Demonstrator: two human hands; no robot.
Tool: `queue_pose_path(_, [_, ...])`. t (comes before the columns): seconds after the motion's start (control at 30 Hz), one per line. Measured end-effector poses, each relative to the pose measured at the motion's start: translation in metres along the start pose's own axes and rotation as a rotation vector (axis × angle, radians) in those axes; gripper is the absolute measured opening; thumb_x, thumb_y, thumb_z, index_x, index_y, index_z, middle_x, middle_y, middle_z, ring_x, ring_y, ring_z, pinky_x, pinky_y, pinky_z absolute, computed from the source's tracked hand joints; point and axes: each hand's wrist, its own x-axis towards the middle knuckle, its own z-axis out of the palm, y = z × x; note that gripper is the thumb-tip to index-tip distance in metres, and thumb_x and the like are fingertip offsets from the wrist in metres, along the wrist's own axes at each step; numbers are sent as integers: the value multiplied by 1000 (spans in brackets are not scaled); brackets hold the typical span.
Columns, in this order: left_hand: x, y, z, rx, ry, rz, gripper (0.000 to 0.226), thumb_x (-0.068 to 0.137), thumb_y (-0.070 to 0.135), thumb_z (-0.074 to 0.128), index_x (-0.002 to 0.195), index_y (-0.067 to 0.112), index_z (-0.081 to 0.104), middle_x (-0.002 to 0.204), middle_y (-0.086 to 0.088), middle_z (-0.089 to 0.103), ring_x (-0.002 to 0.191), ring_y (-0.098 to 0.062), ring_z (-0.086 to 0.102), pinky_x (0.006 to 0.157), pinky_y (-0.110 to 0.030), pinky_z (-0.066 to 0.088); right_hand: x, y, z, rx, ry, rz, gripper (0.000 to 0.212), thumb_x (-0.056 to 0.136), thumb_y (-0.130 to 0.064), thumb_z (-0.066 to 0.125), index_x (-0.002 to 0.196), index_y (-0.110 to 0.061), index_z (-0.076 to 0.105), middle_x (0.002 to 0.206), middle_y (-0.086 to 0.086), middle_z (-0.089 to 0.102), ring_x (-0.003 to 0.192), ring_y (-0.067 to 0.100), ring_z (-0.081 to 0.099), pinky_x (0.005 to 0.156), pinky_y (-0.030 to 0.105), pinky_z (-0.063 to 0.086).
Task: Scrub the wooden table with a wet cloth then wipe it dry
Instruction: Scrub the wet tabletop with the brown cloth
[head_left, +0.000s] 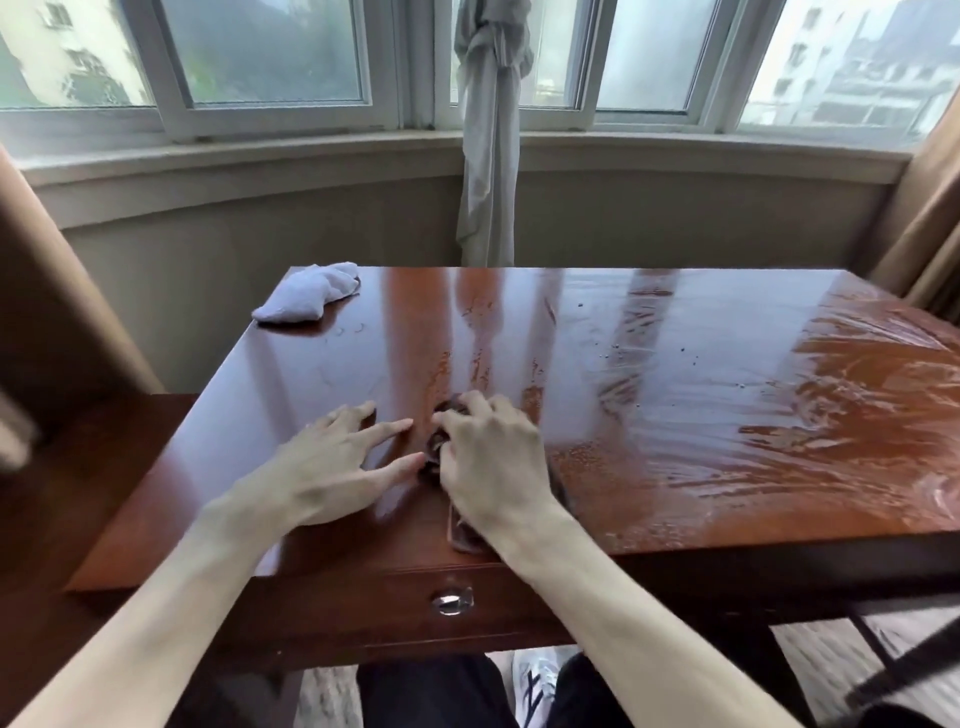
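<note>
Knotted grey curtain (491, 130) before the windows (270, 52), tan drapes (930, 208) alongside, striped sneaker (535, 686) below.

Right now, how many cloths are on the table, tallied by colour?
White cloth, bunched at the far left corner of the table: 1
Dark cloth, under the right hand: 1
Total: 2

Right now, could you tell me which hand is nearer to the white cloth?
Left. The left hand lies flat below the white cloth; the right hand grips a dark cloth farther right.
</note>
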Motion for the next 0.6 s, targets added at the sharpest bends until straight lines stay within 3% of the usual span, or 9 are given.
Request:
queue_pose_path(0.1, [-5, -12, -13, -94, -39, -3, 79, 80, 87, 41, 151, 55, 28, 166, 8, 17, 153, -12, 16, 125, -36, 14, -8, 18, -15, 227, -76, 9, 39, 91, -27, 55, 125, -38, 70, 128, -14, 63, 115, 15, 57, 91, 38, 51])
queue_pose_path(0.23, [-33, -29, -12, 26, -15, -99, 95, 69, 96, 31, 153, 52, 26, 167, 7, 16, 153, -13, 16, 124, -39, 18, 44, 32, 7, 39, -46, 156, 36, 93, -21, 52, 121, -30, 73, 118, -3, 66, 109, 25, 60, 87, 38, 52])
queue_pose_path(0.33, [-61, -35, -8, -29, 47, -106, 99, 65, 101, 28, 152, 54, 25, 166, 12, 17, 151, -10, 20, 122, -38, 25, 46, -19, 19, 1, -46, 26, 30, 92, -19, 55, 113, -23, 75, 113, 0, 66, 101, 28, 61, 82, 39, 52])
queue_pose_path(0.47, [-93, -37, 5, -100, 67, -79, 107, 58, 106, 36, 152, 57, 20, 164, 24, 8, 152, 1, 5, 125, -36, 17, -7, -30, 1, 291, -62, -191, 35, 88, -26, 59, 118, -35, 74, 120, -10, 67, 108, 20, 61, 84, 37, 52])
queue_pose_path(0.53, [-98, -39, 12, -72, 78, -62, 107, 57, 107, 33, 151, 58, 18, 165, 26, 2, 151, 3, -4, 126, -34, 11, 7, -11, -1, 388, -116, -86, 37, 87, -27, 58, 118, -41, 73, 120, -15, 66, 109, 14, 61, 87, 35, 51])
queue_pose_path(0.6, [-97, -41, 16, -44, 112, -50, 107, 58, 107, 30, 153, 57, 17, 165, 23, 4, 152, 1, -4, 126, -35, 12, 46, 2, 12, 327, -77, 47, 37, 88, -23, 55, 116, -37, 75, 116, -11, 68, 107, 19, 63, 87, 35, 52])
